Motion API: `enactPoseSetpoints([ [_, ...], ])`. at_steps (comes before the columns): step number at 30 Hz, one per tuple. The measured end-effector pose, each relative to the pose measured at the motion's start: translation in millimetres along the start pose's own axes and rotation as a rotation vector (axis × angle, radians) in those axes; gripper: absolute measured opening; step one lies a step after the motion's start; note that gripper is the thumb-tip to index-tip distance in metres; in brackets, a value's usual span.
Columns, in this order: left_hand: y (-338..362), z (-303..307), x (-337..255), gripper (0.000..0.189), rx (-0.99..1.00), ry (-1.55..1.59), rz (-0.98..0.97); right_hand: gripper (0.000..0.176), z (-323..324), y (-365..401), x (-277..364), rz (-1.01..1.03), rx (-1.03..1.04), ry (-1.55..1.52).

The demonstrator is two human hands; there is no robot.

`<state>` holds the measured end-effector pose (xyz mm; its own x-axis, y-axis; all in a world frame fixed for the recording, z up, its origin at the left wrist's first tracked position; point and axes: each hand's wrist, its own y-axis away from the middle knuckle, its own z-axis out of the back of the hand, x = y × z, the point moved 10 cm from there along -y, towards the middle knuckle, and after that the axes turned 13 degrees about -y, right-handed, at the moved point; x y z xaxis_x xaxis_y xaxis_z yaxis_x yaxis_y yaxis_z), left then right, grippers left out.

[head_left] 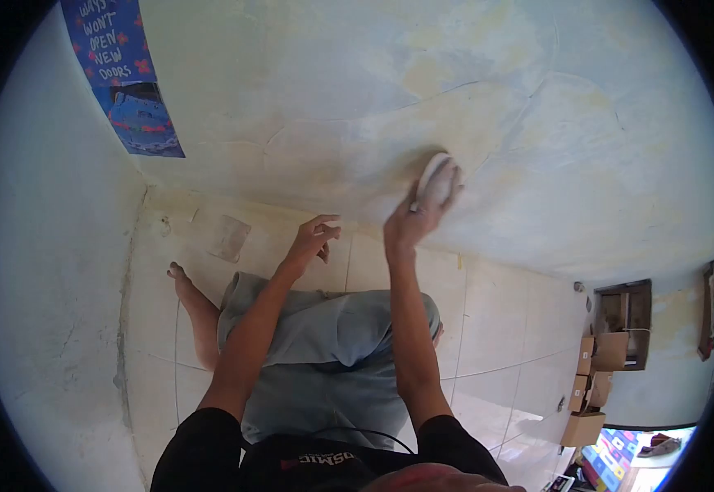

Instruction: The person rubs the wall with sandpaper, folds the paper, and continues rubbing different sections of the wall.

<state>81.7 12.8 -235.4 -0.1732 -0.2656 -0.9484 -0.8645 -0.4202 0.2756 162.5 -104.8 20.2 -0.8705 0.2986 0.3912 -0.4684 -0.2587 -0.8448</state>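
Observation:
My right hand (427, 211) is wrapped round a white oval pad (432, 182), held up against the wall (357, 156). The fingers lie over its back, a ring shows on one of them, and the hand is slightly blurred. The pad's face toward the wall is hidden. Pale yellowish patches and long thin cracks mark the plaster around it. To the left, my left hand (314, 244) hangs in front of the wall's foot, above the floor, with its fingers loosely bent and apart and nothing in them.
A thin square sheet (230, 238) lies on the tiled floor (488, 328) near the left corner. Blue posters (131, 82) hang at upper left. Cardboard boxes (586, 385) are stacked at far right by a wooden frame (624, 324). My bent leg (332, 328) lies close to the wall.

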Motion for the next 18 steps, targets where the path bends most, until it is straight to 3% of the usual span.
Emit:
enactPoseSetpoints([
  [2,0.6,1.5,2.0,0.044,-0.002,0.001,-0.012,0.074,-36.5,14.9,4.5,-0.017,0.111,0.015],
  [3,-0.2,2.2,0.1,0.044,-0.002,0.006,-0.023,0.074,-45.8,24.1,4.6,-0.017,0.1,0.014],
  [5,0.6,3.0,0.0,0.046,-0.007,-0.014,-0.016,0.074,-71.7,38.2,3.9,-0.055,0.266,0.066],
  [10,0.1,5.6,4.2,0.042,-0.036,-0.007,-0.004,0.078,-52.8,11.2,4.2,-0.086,0.126,0.088],
  [12,-0.4,3.8,5.5,0.045,-0.024,0.004,0.012,0.076,-71.5,26.7,2.0,-0.192,0.239,0.076],
  [16,-2.8,7.2,3.9,0.048,-0.031,-0.008,-0.018,0.076,-75.7,23.0,3.1,-0.203,0.288,0.095],
  [18,0.2,8.9,6.7,0.048,-0.045,-0.008,0.001,0.08,-54.6,0.5,6.6,-0.217,0.099,0.109],
])
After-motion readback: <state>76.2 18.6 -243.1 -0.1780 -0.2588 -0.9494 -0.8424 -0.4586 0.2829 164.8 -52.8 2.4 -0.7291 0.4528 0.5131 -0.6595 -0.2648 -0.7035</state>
